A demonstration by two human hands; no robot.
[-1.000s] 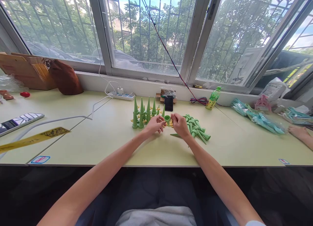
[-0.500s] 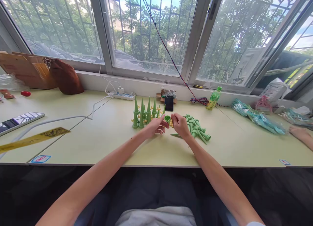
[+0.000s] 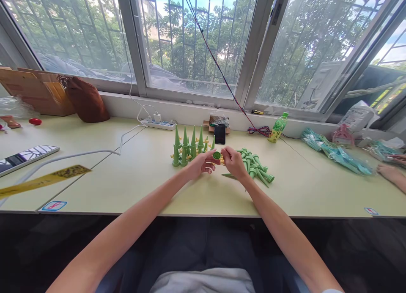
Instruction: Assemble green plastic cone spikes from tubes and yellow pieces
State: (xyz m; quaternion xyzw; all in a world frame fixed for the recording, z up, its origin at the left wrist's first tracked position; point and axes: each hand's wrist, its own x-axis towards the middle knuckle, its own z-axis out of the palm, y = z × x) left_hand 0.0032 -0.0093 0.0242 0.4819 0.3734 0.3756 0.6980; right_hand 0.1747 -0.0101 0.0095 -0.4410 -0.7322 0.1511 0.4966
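My left hand (image 3: 203, 162) and my right hand (image 3: 234, 161) meet over the pale desk (image 3: 139, 174), both pinching one green cone-shaped plastic piece (image 3: 217, 155) whose round open end faces me. Small yellow parts (image 3: 222, 159) lie just under it. To the left, several green cones (image 3: 187, 146) stand upright with yellow fittings at their bases. To the right, a heap of green cones (image 3: 255, 166) lies on its side, close to my right wrist.
A black phone (image 3: 219, 133) leans behind the cones, beside a power strip (image 3: 158, 124) and a green bottle (image 3: 278, 127). A tablet (image 3: 25, 154) and yellow tape (image 3: 44, 179) lie left. Teal bags (image 3: 336, 155) and another person's hands (image 3: 390, 170) are at the right.
My left fingers loosened, then closed again on the green piece. The piece has turned slightly between my hands. The other person's second hand has come into view at the far right.
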